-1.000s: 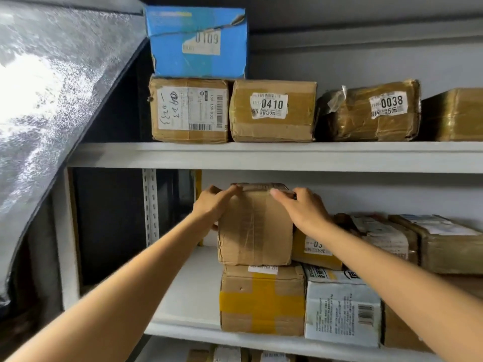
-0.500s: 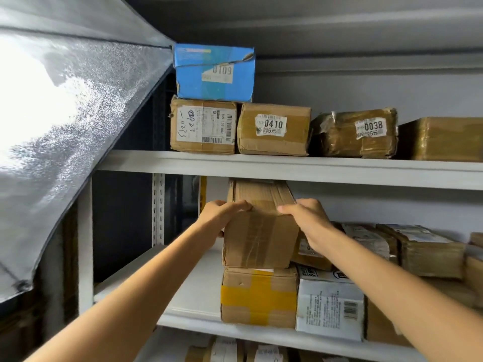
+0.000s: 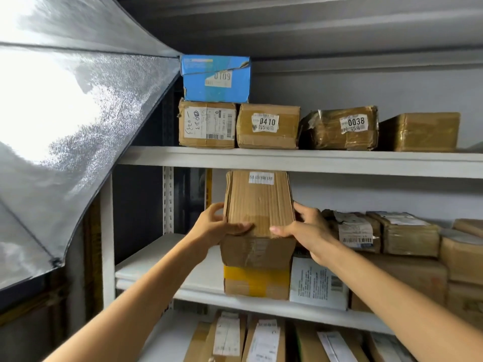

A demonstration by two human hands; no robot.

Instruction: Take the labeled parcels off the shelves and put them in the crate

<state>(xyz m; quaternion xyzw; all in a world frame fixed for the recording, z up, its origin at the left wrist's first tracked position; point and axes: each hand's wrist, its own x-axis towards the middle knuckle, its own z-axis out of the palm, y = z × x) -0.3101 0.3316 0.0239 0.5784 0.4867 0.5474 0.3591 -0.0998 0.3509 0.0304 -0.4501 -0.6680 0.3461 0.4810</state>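
Observation:
A long brown cardboard parcel (image 3: pixel 258 202) with a small white label at its far end sits on the middle shelf (image 3: pixel 183 257), atop a box with yellow tape (image 3: pixel 257 282). My left hand (image 3: pixel 217 227) grips its left side and my right hand (image 3: pixel 304 228) grips its right side, thumbs on top near the front edge. The parcel's front end sticks out past the box beneath. No crate is in view.
The top shelf (image 3: pixel 300 160) carries a blue box marked 0109 (image 3: pixel 215 79), and brown parcels marked 0410 (image 3: pixel 268 126) and 0038 (image 3: pixel 339 129). More parcels (image 3: pixel 402 233) lie right of my hands and on the lower shelf (image 3: pixel 235 338). A silver umbrella-like reflector (image 3: pixel 65 126) fills the left.
Both hands have drawn the brown parcel forward out of the shelf, so its long top face and far label now show. The view has shifted back and down.

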